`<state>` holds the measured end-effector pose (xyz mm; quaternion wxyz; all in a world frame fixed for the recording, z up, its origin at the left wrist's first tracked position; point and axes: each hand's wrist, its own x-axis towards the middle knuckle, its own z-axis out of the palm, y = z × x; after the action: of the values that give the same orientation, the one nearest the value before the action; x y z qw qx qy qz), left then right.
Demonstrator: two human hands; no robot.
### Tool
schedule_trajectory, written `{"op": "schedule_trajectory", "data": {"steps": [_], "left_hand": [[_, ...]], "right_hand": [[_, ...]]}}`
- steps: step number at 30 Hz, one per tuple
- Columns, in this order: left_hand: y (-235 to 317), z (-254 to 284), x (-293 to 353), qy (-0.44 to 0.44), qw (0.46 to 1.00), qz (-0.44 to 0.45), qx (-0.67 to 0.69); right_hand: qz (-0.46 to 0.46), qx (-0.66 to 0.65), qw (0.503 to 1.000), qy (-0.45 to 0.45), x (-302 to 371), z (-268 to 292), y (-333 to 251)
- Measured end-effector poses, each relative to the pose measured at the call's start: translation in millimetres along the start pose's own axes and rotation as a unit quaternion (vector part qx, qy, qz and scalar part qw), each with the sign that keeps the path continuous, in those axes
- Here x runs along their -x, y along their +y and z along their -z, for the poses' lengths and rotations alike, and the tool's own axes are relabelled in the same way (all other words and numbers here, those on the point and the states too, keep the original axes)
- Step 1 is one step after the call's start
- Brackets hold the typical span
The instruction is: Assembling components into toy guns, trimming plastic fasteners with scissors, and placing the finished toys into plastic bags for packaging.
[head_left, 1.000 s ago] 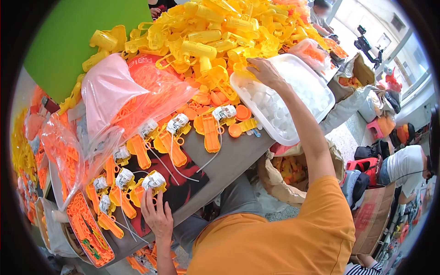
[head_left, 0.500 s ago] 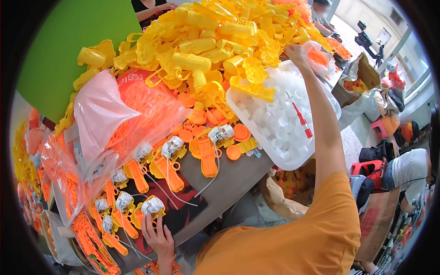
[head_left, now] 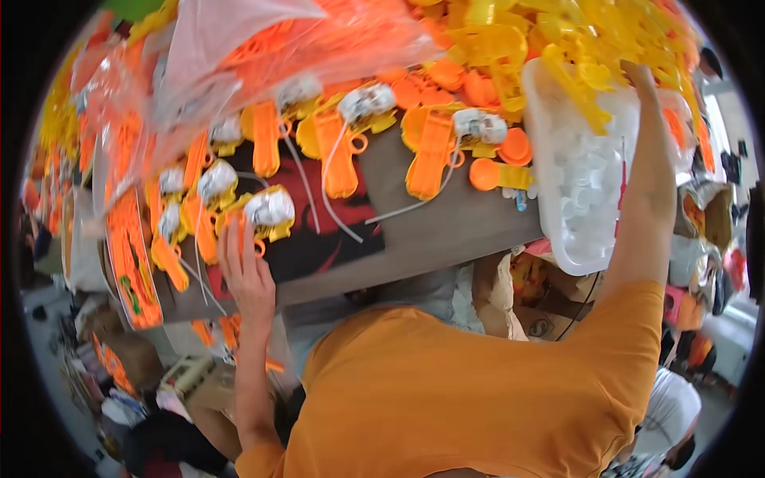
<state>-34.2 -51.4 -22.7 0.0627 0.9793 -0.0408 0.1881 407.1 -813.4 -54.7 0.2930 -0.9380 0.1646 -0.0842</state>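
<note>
My left hand [head_left: 249, 279] lies at the table's front edge, its fingers stretched out over the orange handle of a toy assembly. That assembly has a yellow shell and a rounded white unit [head_left: 269, 207]; the fingers hide part of the handle. Far to the right, my right hand [head_left: 637, 74] reaches past a white tub [head_left: 548, 171] into a heap of yellow plastic shells [head_left: 494, 52]. Its fingers are blurred and partly hidden. Behind my left hand, similar assemblies stand in rows, such as one with an orange handle [head_left: 430, 155] and a thin white cable.
Translucent white caps [head_left: 586, 195] fill much of the tub, with a red tool [head_left: 621, 191] beside my right forearm. Round orange discs [head_left: 515, 147] lie near the tub. Plastic bags of orange parts [head_left: 343, 40] cover the back. An open box [head_left: 131, 259] of orange pieces stands at left.
The view has swung, so the table sits higher in the picture. My left fingers stay on the same assembly, and my right hand is still at the yellow heap.
</note>
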Motion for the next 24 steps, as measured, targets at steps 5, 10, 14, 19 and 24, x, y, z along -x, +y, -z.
{"op": "schedule_trajectory", "data": {"steps": [5,10,14,19,24], "left_hand": [[3,-5,10,-0.015,0.999,-0.005,0.051],[33,17,36,-0.030,0.995,-0.042,0.084],[94,5,11,-0.053,0.973,-0.150,0.169],[173,-50,-17,-0.025,0.938,-0.277,0.208],[199,-84,-45,0.053,0.970,-0.187,0.142]], "right_hand": [[-0.139,0.193,0.970,0.050,47,62,-41],[-0.136,0.184,0.909,0.349,83,70,-66],[-0.147,0.057,0.850,0.503,108,95,-73],[0.036,-0.044,0.910,0.410,143,122,-94],[0.224,-0.189,0.913,0.284,240,95,-167]]}}
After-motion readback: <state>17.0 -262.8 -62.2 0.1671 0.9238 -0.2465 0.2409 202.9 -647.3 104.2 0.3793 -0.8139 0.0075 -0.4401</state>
